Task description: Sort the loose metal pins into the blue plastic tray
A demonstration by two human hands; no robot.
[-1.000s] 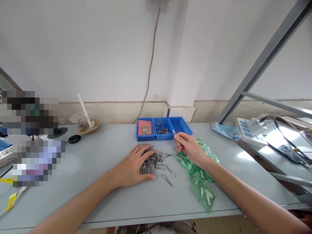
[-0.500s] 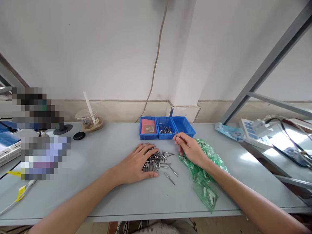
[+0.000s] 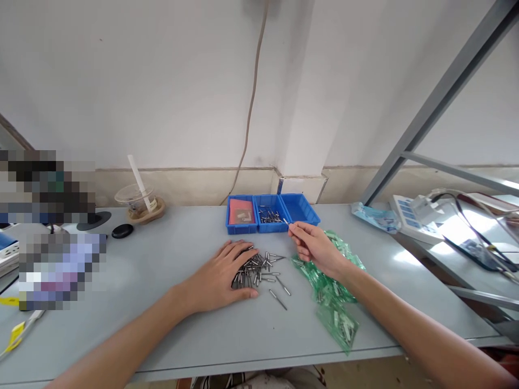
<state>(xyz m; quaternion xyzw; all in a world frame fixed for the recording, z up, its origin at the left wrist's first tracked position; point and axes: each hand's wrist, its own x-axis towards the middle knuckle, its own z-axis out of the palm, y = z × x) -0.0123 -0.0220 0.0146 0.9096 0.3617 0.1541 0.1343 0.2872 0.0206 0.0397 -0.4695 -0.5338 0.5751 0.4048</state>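
A pile of small metal pins lies on the grey table. My left hand rests flat on the pile's left side, fingers spread. My right hand hovers just in front of a row of three joined blue bins and pinches one thin metal pin between thumb and fingers. The pin's tip points at the middle bin, which holds more pins. The left bin has a pink pad in it. Several green plastic bags with small parts lie under my right wrist and forearm.
A plastic cup with a straw and a black oval object stand at the back left. A light blue packet and a white device with cables lie at the right by a grey metal frame. A cable hangs down the wall.
My right hand has stayed by the blue bins with the pin pinched, its tip shifting slightly. The left hand has stayed on the pile. The view has swung a little.
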